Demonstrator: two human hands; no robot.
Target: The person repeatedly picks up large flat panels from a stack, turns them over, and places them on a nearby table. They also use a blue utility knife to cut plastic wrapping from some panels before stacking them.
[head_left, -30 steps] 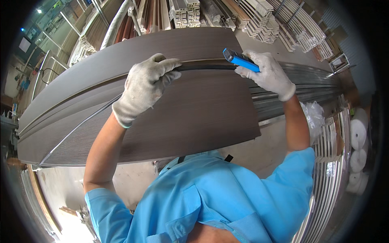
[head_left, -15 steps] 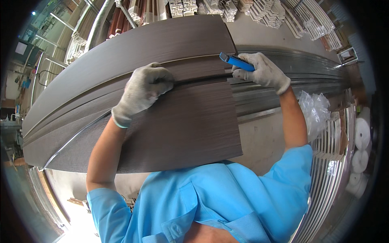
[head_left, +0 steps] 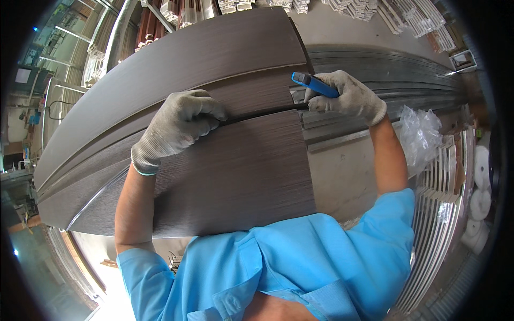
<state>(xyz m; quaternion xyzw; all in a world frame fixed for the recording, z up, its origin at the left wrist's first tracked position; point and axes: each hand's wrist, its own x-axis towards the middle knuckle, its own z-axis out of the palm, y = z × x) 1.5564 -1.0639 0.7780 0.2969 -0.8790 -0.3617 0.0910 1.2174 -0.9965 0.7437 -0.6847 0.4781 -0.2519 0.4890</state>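
My left hand (head_left: 176, 125), in a grey-white knit glove, rests over the dark brown wood-grain panels (head_left: 251, 171). Its fingers are curled in a pinch at the narrow black strip or gap (head_left: 262, 113) between two panels; what they grip, if anything, is hidden. My right hand (head_left: 350, 96), gloved the same way, is closed around a blue utility knife (head_left: 318, 84) just past the panels' right end. The knife's dark end points up and left. Its blade cannot be made out. Some fingertips of the right hand are near the black strip's end.
Long dark grey profiles (head_left: 385, 75) lie behind and right of the panels. Crumpled clear plastic (head_left: 420, 134) sits at the right, above a rack of white bars (head_left: 436, 214). White rolls (head_left: 480, 203) stand beyond. Bundled profiles (head_left: 184, 10) line the far side.
My left hand has shifted slightly left and down, its thumb and fingers now looser. The right hand, with the utility knife, stays nearly in place. The view has shifted a little.
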